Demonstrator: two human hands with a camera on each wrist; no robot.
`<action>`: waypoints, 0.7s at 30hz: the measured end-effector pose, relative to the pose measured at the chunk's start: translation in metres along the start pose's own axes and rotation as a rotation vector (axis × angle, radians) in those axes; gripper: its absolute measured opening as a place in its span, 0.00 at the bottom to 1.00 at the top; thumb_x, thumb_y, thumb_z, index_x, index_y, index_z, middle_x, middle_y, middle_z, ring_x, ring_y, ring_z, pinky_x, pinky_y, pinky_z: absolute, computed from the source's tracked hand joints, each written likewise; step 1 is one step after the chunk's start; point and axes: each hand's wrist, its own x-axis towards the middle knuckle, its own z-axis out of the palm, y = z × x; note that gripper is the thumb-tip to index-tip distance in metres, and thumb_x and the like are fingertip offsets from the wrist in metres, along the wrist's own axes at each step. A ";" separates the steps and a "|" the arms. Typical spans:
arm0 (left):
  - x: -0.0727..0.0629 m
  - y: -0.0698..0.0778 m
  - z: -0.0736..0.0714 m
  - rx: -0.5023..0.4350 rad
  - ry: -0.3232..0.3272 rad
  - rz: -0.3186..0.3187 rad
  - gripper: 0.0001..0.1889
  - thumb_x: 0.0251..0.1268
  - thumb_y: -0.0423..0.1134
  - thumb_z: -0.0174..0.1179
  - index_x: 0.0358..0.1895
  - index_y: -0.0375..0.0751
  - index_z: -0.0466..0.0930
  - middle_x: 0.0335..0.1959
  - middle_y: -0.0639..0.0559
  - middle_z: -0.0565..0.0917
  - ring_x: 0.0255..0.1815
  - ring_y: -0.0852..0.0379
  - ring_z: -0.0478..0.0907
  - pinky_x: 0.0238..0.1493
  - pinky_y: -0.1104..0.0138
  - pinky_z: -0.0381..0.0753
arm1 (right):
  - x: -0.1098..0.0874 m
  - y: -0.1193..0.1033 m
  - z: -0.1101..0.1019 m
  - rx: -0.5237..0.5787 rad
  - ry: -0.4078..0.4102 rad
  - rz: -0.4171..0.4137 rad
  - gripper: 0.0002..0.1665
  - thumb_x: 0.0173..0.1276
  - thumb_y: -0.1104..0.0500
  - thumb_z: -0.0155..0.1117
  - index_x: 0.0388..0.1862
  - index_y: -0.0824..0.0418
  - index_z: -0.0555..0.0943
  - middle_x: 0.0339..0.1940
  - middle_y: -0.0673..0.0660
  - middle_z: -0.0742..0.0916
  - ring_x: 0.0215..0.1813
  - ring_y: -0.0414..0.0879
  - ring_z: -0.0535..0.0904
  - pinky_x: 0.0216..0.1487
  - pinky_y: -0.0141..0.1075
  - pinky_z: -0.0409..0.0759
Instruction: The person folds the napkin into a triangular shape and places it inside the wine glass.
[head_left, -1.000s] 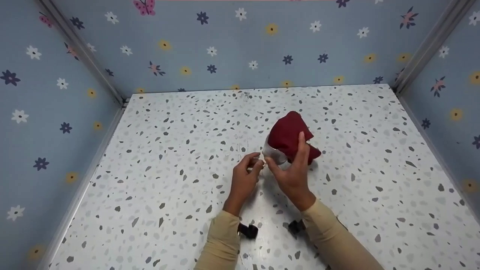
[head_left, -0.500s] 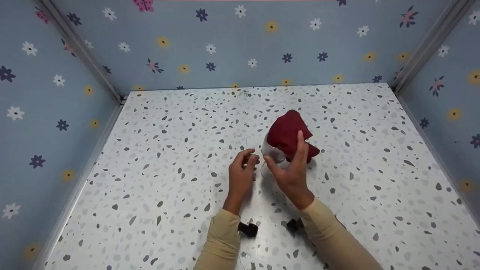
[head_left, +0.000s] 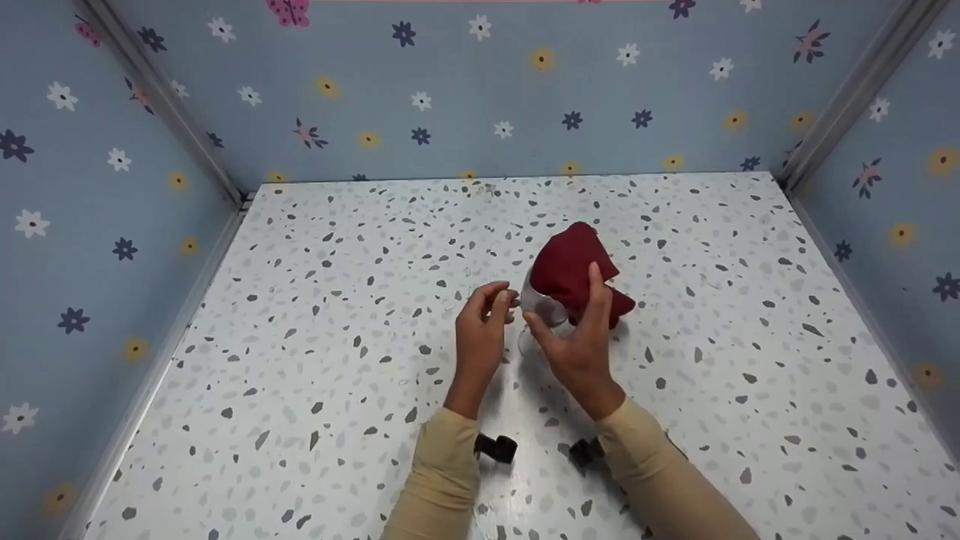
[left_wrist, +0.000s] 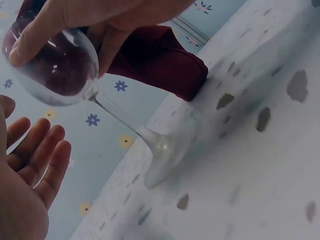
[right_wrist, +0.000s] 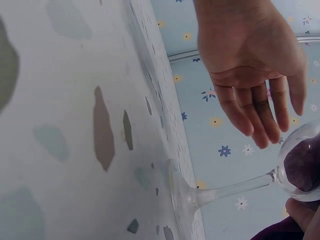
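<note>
A clear wine glass [head_left: 543, 306] stands on the speckled tabletop. Its stem [left_wrist: 120, 117] and round foot [right_wrist: 185, 200] show in the wrist views. Dark red cloth [head_left: 574, 259] is stuffed into the bowl and hangs over its far side. My right hand [head_left: 581, 356] grips the bowl through the cloth, the thumb against the bare glass and a finger along the fabric. Just left of the glass is my left hand [head_left: 480, 334], apart from it, its fingers [right_wrist: 260, 117] loosely bent with nothing in them. Some right-hand fingers are hidden behind the bowl and cloth.
The white speckled tabletop [head_left: 337, 375] spreads around both hands. Blue flowered panels [head_left: 450, 82] enclose it at the back and both sides, with metal posts [head_left: 169, 112] at the rear corners. Dark wrist-worn camera mounts [head_left: 496, 448] sit beneath the sleeves.
My left hand has drawn away from the glass's side and then moved slightly farther up the table. The right hand keeps its grip, and the glass and cloth stay nearly in place.
</note>
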 end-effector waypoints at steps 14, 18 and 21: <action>0.012 0.034 0.002 0.012 -0.062 0.112 0.15 0.79 0.34 0.50 0.57 0.29 0.80 0.52 0.37 0.83 0.53 0.50 0.81 0.52 0.51 0.81 | 0.000 0.001 0.003 0.000 0.004 -0.029 0.61 0.56 0.52 0.81 0.78 0.68 0.52 0.61 0.66 0.72 0.59 0.54 0.70 0.60 0.44 0.71; 0.016 0.043 0.004 0.058 -0.095 0.121 0.15 0.78 0.35 0.51 0.58 0.31 0.80 0.53 0.40 0.84 0.52 0.53 0.81 0.50 0.59 0.82 | 0.000 0.001 0.002 -0.011 0.013 -0.020 0.61 0.57 0.52 0.80 0.78 0.67 0.53 0.62 0.66 0.72 0.60 0.53 0.69 0.61 0.44 0.71; 0.017 0.050 0.005 0.090 -0.117 0.143 0.15 0.78 0.35 0.53 0.58 0.31 0.81 0.54 0.40 0.84 0.54 0.54 0.80 0.52 0.62 0.80 | 0.000 0.001 0.002 -0.016 0.013 -0.016 0.61 0.57 0.52 0.80 0.78 0.67 0.53 0.62 0.65 0.72 0.60 0.53 0.69 0.61 0.44 0.71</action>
